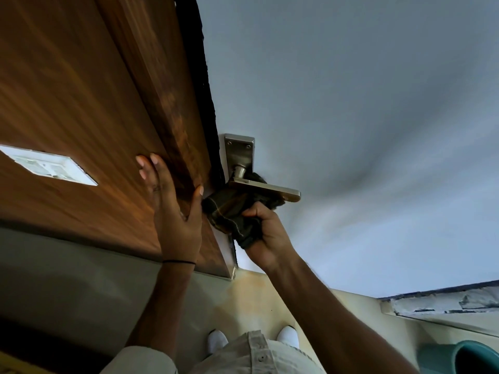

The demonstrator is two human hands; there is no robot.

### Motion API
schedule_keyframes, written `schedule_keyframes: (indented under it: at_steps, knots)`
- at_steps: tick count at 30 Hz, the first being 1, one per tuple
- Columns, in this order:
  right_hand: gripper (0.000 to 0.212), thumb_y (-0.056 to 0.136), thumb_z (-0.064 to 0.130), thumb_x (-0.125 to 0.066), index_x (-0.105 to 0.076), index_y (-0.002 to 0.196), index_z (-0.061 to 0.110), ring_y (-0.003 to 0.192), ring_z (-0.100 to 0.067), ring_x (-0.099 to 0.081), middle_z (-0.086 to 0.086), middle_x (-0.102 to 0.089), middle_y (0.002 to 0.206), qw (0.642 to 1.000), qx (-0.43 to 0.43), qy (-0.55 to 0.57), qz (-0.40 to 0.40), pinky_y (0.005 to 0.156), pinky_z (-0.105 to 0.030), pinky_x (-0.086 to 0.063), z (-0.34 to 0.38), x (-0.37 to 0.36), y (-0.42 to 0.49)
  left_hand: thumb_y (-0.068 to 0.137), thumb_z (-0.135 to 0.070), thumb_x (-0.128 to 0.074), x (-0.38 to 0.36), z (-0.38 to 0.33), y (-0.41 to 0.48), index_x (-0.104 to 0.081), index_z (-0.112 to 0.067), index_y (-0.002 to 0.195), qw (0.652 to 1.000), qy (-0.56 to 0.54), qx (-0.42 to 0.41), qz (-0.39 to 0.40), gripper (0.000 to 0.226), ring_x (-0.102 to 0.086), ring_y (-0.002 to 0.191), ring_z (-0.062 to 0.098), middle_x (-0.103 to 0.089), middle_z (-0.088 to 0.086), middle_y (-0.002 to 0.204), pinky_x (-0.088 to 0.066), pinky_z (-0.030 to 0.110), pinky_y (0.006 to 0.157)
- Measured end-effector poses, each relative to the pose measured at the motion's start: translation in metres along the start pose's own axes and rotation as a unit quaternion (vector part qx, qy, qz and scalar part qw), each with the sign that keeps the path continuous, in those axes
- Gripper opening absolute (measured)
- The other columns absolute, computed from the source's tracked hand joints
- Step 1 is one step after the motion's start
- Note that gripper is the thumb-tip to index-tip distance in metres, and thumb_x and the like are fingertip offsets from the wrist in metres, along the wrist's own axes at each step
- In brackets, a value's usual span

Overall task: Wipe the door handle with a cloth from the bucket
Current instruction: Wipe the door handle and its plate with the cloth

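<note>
A brushed-metal lever door handle juts from its backplate on the pale grey door. My right hand is shut on a dark checked cloth, which is pressed up under the lever and bunched behind it. My left hand lies flat, fingers spread, on the brown wooden frame just left of the handle, its thumb close to the cloth. A teal bucket shows partly at the bottom right corner.
A white switch plate sits in the wood panel at the left. Below are a beige floor, my white shoes and a worn painted ledge at the right.
</note>
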State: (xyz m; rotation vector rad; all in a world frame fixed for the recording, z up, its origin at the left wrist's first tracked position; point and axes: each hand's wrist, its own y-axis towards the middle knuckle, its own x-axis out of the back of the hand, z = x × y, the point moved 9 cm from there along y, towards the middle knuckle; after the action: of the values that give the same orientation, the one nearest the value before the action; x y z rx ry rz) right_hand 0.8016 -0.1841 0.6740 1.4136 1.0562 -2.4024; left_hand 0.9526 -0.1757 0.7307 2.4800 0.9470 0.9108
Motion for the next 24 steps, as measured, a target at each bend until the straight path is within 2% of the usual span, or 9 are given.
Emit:
schedule_keyframes:
  at_steps: [5,7,11,14,17,21,24]
  knots:
    - [0.031,0.093,-0.009,-0.038,-0.065,0.102,0.003,0.071,-0.024,-0.077,-0.015,-0.077,0.087,1.0,0.003,0.021,0.004,0.054,-0.028,-0.059,0.01,0.013,-0.016,0.096,-0.02,-0.068,0.0,0.004,0.001,-0.01,-0.006,0.158,1.0,-0.002,0.006,0.0,0.087,0.0,0.157,0.027,0.0,0.018,0.168,-0.017,0.045,0.127]
    - [0.032,0.093,-0.009,-0.037,-0.063,0.108,0.002,0.071,-0.025,-0.077,-0.015,-0.077,0.087,1.0,-0.004,0.008,0.011,0.054,-0.029,-0.059,0.008,0.008,-0.011,0.096,-0.02,-0.068,0.001,0.003,0.001,-0.011,-0.005,0.158,1.0,-0.002,0.008,0.0,0.086,0.0,0.157,0.026,-0.001,0.019,0.168,-0.017,0.046,0.127]
    - [0.038,0.094,-0.007,-0.04,-0.055,0.127,0.005,0.082,-0.027,-0.077,-0.015,-0.077,0.097,1.0,-0.024,-0.009,0.018,0.063,-0.034,-0.062,-0.005,-0.002,0.005,0.095,-0.019,-0.068,0.003,0.001,0.0,-0.012,-0.003,0.158,1.0,-0.003,-0.001,0.001,0.086,0.0,0.156,0.025,-0.001,0.02,0.167,-0.013,0.038,0.128]
    - [0.032,0.094,-0.007,-0.038,-0.059,0.116,0.002,0.075,-0.025,-0.077,-0.014,-0.077,0.091,0.999,-0.028,-0.002,0.03,0.057,-0.029,-0.06,0.0,0.003,-0.004,0.095,-0.021,-0.069,0.003,0.004,0.0,-0.011,-0.005,0.158,1.0,0.001,0.0,0.003,0.087,0.002,0.155,0.019,0.0,0.018,0.168,-0.013,0.032,0.128]
    - [0.031,0.092,-0.008,-0.038,-0.064,0.103,0.003,0.068,-0.022,-0.075,-0.013,-0.076,0.085,1.0,-0.003,-0.014,0.008,0.05,-0.025,-0.057,0.017,0.019,-0.017,0.096,-0.023,-0.068,0.002,0.005,0.001,-0.009,-0.009,0.159,1.0,-0.001,0.001,0.0,0.088,0.002,0.156,0.022,0.0,0.016,0.168,-0.018,0.041,0.127]
    - [0.038,0.087,-0.008,-0.044,-0.062,0.119,0.003,0.088,-0.027,-0.076,-0.016,-0.075,0.104,0.999,-0.008,-0.027,0.024,0.065,-0.032,-0.061,0.014,0.011,-0.007,0.096,-0.022,-0.067,0.001,0.002,0.001,-0.01,-0.004,0.158,1.0,0.003,-0.002,-0.002,0.086,0.001,0.156,0.029,0.0,0.021,0.167,-0.01,0.028,0.127]
    - [0.039,0.091,-0.008,-0.041,-0.059,0.123,0.004,0.085,-0.028,-0.076,-0.016,-0.074,0.102,0.999,-0.016,-0.02,0.02,0.064,-0.032,-0.061,0.009,0.011,-0.003,0.096,-0.021,-0.067,-0.001,0.003,0.0,-0.009,-0.005,0.158,1.0,-0.002,-0.001,0.006,0.087,0.001,0.157,0.031,0.001,0.02,0.168,-0.012,0.034,0.128]
